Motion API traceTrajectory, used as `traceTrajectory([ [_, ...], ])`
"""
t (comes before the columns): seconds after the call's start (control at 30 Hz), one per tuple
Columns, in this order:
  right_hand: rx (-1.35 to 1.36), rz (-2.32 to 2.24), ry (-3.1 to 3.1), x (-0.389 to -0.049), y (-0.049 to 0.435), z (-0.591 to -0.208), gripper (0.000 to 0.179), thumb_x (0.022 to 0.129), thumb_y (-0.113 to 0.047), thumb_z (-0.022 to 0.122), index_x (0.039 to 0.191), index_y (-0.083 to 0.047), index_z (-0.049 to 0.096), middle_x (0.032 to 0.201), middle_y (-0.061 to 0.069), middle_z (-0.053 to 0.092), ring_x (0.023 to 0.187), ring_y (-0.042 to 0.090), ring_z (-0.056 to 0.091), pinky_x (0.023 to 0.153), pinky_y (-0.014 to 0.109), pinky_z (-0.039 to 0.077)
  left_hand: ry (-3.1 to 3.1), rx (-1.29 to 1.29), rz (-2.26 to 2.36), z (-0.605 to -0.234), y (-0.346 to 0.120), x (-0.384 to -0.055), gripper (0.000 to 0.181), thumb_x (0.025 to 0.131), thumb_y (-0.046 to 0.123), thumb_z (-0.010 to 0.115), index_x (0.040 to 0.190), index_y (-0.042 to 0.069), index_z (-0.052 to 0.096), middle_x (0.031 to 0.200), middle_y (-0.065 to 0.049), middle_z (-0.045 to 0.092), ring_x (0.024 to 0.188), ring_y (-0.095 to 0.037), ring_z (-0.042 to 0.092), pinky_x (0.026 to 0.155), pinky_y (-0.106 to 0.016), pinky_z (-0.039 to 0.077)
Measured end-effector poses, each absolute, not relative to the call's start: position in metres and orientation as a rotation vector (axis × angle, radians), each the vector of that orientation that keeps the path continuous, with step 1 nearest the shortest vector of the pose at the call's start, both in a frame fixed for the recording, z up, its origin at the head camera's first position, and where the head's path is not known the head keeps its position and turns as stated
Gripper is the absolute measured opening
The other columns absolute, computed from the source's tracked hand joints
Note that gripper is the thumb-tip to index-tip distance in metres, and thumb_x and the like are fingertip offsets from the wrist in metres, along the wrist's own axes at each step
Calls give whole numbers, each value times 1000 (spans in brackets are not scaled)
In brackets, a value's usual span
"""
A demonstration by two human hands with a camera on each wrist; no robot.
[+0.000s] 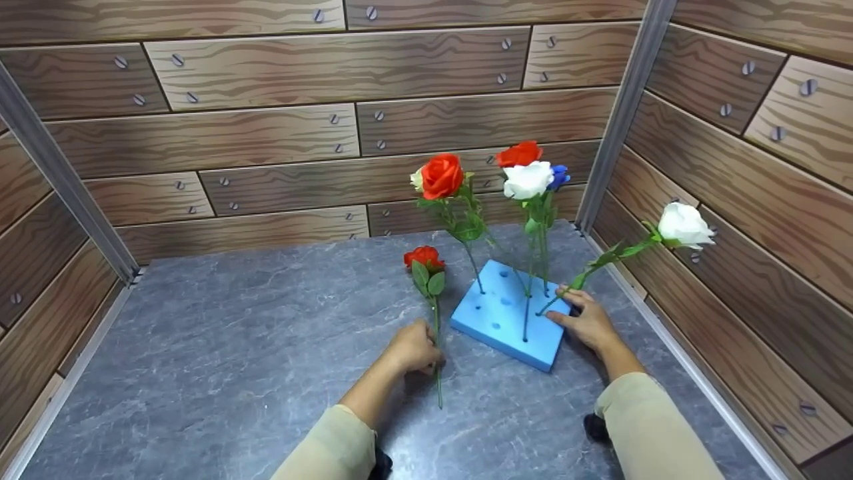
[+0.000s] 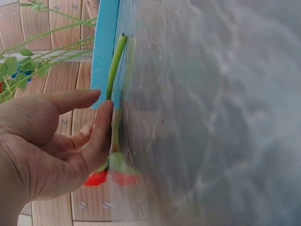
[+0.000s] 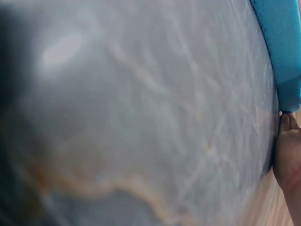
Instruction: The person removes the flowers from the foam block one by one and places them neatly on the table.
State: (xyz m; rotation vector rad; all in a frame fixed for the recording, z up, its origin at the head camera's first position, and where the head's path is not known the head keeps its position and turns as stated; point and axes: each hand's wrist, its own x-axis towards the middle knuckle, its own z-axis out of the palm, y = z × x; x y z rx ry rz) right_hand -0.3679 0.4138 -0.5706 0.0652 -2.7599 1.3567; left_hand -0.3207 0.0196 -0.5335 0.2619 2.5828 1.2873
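Observation:
A red rose [image 1: 424, 259] lies on the grey tabletop, its leafy green stem pointing toward me. My left hand [image 1: 414, 347] is at this stem; in the left wrist view the index fingertip [image 2: 106, 106] overlaps the stem [image 2: 115, 66], and the thumb stands a little apart from it. A blue foam block [image 1: 490, 313] with holes bears upright red, white and blue flowers. One white rose [image 1: 683, 227] leans far right, its stem in the block. My right hand [image 1: 590, 323] rests at the block's right corner, thumb and index finger spread beside that stem.
Wood-patterned walls [image 1: 433, 67] close off the back and both sides, with grey metal posts [image 1: 620, 100] at the corners. The standing flowers rise high above the block, close to the back wall. The tabletop [image 1: 233, 347] stretches to the left.

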Motion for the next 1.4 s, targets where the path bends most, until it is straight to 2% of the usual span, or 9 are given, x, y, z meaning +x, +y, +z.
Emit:
traceTrajectory([
  [0.2,40,1377,-2779,-368,415,-571,79,100,-37,80,163,-5,46,174,20,35,165,47,24,135,65,22,2736,364,1135,-533,26,-322,29,88,18,82,103,4,62,101,-11,64,92,-23,59,83,-41,56],
  [0.3,31,1398,-2783,-369,415,-570,80,99,-38,81,163,-6,46,174,20,35,165,48,23,135,65,21,2770,377,1172,-534,32,-322,29,90,19,81,107,5,62,107,-13,59,99,-25,56,91,-46,55],
  [0.5,31,1400,-2783,-369,416,-569,79,99,-38,81,163,-5,47,174,21,34,165,48,23,135,65,21,2750,449,1363,-532,50,-322,33,94,16,79,118,5,60,118,-14,57,101,-22,56,94,-43,54],
  [0.7,27,1367,-2793,-371,414,-568,78,100,-38,80,163,-6,47,173,21,35,165,48,24,135,65,23,2683,500,1509,-529,66,-323,31,96,16,78,121,8,61,129,-16,58,117,-29,63,102,-46,56],
  [0.87,22,1372,-2791,-372,412,-568,78,100,-38,81,162,-5,48,174,21,36,165,47,24,135,63,23,2638,525,1606,-529,79,-324,27,99,14,77,120,8,62,130,-16,58,122,-34,65,101,-46,59],
  [1.17,1,1331,-2805,-368,413,-570,79,99,-40,81,162,-5,47,173,21,37,164,49,26,135,65,24,2579,585,1708,-532,107,-323,28,102,11,74,125,3,60,129,-16,62,124,-33,66,102,-42,61],
  [1.4,1,1379,-2779,-368,411,-568,77,100,-36,81,162,-5,48,174,20,36,164,47,26,135,63,25,2524,589,1729,-529,123,-321,32,102,10,72,131,8,59,136,-15,62,129,-34,64,105,-44,60],
])
